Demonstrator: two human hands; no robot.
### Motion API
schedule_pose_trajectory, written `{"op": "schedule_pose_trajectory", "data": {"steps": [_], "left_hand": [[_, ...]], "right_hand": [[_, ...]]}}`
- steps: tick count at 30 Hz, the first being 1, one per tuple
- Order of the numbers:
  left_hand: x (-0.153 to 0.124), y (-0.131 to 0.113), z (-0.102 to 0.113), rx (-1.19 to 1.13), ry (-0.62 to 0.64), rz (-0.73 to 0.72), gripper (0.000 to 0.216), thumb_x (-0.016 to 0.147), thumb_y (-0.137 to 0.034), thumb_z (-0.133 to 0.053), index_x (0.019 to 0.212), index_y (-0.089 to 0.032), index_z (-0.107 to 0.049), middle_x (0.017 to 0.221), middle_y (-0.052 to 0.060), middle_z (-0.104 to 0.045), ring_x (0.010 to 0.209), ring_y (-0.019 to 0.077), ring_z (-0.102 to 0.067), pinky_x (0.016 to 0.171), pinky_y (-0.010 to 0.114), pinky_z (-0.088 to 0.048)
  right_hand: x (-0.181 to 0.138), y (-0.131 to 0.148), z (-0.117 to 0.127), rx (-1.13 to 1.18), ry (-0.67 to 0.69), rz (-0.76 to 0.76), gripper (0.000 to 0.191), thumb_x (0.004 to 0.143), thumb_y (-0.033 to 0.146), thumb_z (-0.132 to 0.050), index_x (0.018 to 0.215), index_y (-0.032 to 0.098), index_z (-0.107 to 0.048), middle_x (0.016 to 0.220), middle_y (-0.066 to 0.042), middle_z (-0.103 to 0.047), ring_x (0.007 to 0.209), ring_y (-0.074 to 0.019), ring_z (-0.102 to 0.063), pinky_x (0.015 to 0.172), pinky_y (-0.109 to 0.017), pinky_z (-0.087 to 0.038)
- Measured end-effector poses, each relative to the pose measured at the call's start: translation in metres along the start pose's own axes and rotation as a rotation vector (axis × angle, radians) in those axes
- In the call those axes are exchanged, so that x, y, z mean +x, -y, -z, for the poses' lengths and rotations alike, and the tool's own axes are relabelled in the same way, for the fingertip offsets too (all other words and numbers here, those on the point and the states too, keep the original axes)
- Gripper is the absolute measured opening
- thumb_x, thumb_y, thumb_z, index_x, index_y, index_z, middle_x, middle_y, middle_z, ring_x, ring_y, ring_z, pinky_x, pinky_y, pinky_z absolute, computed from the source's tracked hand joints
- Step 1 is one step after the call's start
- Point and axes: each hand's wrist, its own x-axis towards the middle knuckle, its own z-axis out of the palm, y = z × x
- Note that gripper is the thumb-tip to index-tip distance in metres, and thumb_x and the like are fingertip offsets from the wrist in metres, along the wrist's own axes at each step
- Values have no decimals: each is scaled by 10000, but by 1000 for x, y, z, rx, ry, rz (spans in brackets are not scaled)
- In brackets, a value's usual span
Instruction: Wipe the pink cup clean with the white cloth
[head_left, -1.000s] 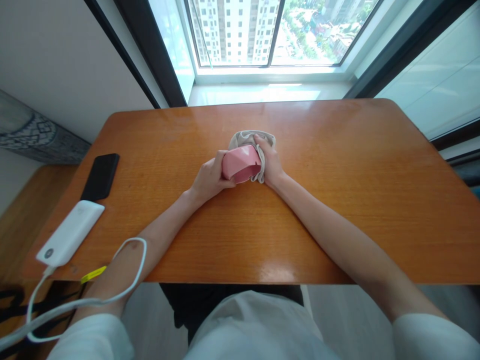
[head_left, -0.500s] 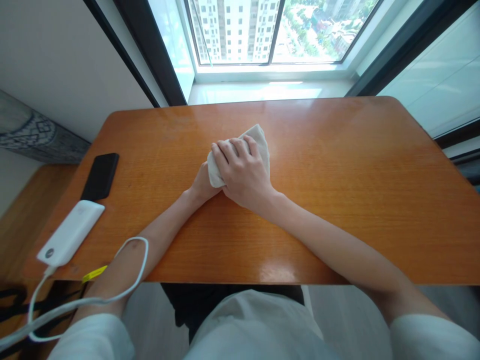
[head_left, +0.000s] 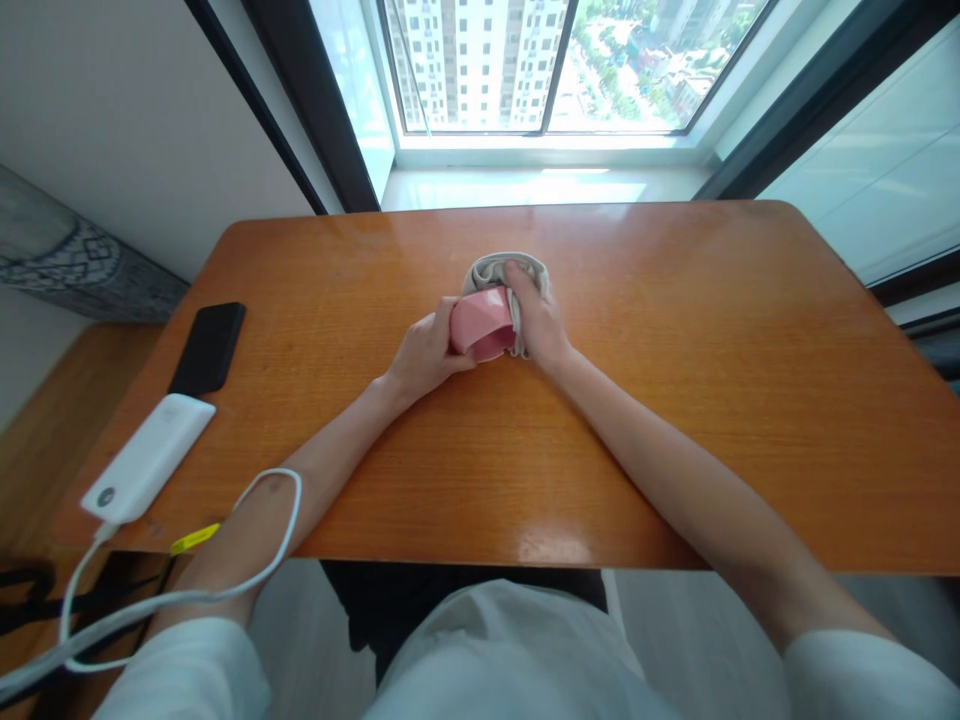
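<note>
A pink cup (head_left: 480,318), faceted and tilted on its side, is held over the far middle of the table. My left hand (head_left: 427,352) is closed around its left side. My right hand (head_left: 541,318) is closed on a bunched grey-white cloth (head_left: 499,268), which presses against the cup's right and far side. The right thumb lies on top of the cloth, while the other right fingers are hidden behind it.
On the left of the wooden table (head_left: 675,420) lie a black phone (head_left: 208,348) and a white power bank (head_left: 150,458). A white cable (head_left: 296,510) runs from the power bank and loops over my left forearm. A yellow tag (head_left: 195,539) sits by the front edge. A window stands beyond the table.
The cloth covered the spot where the pink cup now shows. My right hand has moved right and turned, taking the cloth to the cup's right and far side.
</note>
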Motion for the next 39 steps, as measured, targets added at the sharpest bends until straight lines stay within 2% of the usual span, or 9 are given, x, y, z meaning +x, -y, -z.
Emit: {"op": "schedule_pose_trajectory", "data": {"steps": [5, 10, 14, 21, 25, 28, 31, 35, 39], "left_hand": [[-1, 5, 0, 12, -11, -22, 596, 880, -456, -873, 1334, -212, -573, 950, 21, -743, 720, 178, -646, 660, 279, -456], [-2, 8, 2, -21, -14, -12, 620, 874, -596, -876, 1279, -224, -590, 957, 47, -768, 745, 217, -705, 649, 306, -499], [-3, 16, -3, -18, -12, -19, 559, 924, -693, -800, 1168, -217, -634, 923, 51, -773, 762, 229, -718, 664, 333, -558], [-9, 37, -22, 51, -95, -16, 472, 1143, -584, -518, 1288, -156, -657, 1230, 173, -782, 1187, 319, -751, 1038, 440, -624], [-6, 30, -20, 26, -30, 13, 440, 1072, -593, -639, 1241, -189, -686, 1122, 123, -802, 1056, 300, -774, 903, 389, -638], [-2, 16, -10, 4, 15, 61, 586, 936, -633, -809, 1288, -195, -644, 968, 59, -779, 815, 249, -740, 726, 345, -582], [0, 4, -2, 4, 6, 63, 701, 876, -623, -879, 1353, -202, -584, 947, 36, -757, 743, 213, -698, 677, 308, -513], [1, 1, 1, 12, -2, 35, 573, 930, -565, -824, 1317, -227, -570, 959, 40, -745, 746, 209, -672, 675, 306, -481], [-1, 6, 0, 13, -3, 20, 542, 964, -564, -786, 1312, -231, -538, 962, 46, -731, 742, 212, -657, 672, 314, -478]], "right_hand": [[-2, -21, -3, 194, -80, -76, 619, 969, 860, -582, 1047, 266, -739, 1033, -54, -808, 1026, -278, -759, 1003, -460, -624], [-13, 22, 0, -383, 109, 251, 453, 1140, 557, -461, 1207, 236, -774, 1232, -103, -815, 1143, -304, -734, 1085, -488, -560], [-33, 50, -13, -854, 178, 404, 415, 1087, 334, -551, 1454, 195, -687, 1438, -161, -750, 1300, -373, -658, 1193, -583, -479], [-52, 55, -47, -1123, 297, 549, 610, 1029, 221, -609, 1620, 80, -547, 1626, -234, -616, 1492, -434, -529, 1379, -682, -252], [-38, 57, -37, -1028, 274, 489, 527, 1032, 255, -618, 1556, 202, -645, 1541, -154, -705, 1424, -401, -584, 1333, -660, -321], [-19, 50, -21, -830, 191, 362, 347, 1133, 388, -504, 1306, 265, -778, 1327, -104, -799, 1250, -343, -676, 1205, -565, -460], [-5, 23, -9, -449, 73, 182, 558, 1151, 663, -413, 1051, 257, -782, 1058, -74, -803, 1039, -279, -721, 1037, -460, -553], [-1, -23, -7, 94, -147, 11, 673, 1045, 856, -437, 1067, 256, -742, 1047, -63, -784, 1027, -252, -741, 985, -423, -605], [-3, -40, -14, 178, -217, -16, 682, 996, 894, -474, 1079, 265, -723, 1100, -65, -779, 1039, -238, -736, 978, -413, -622]]}}
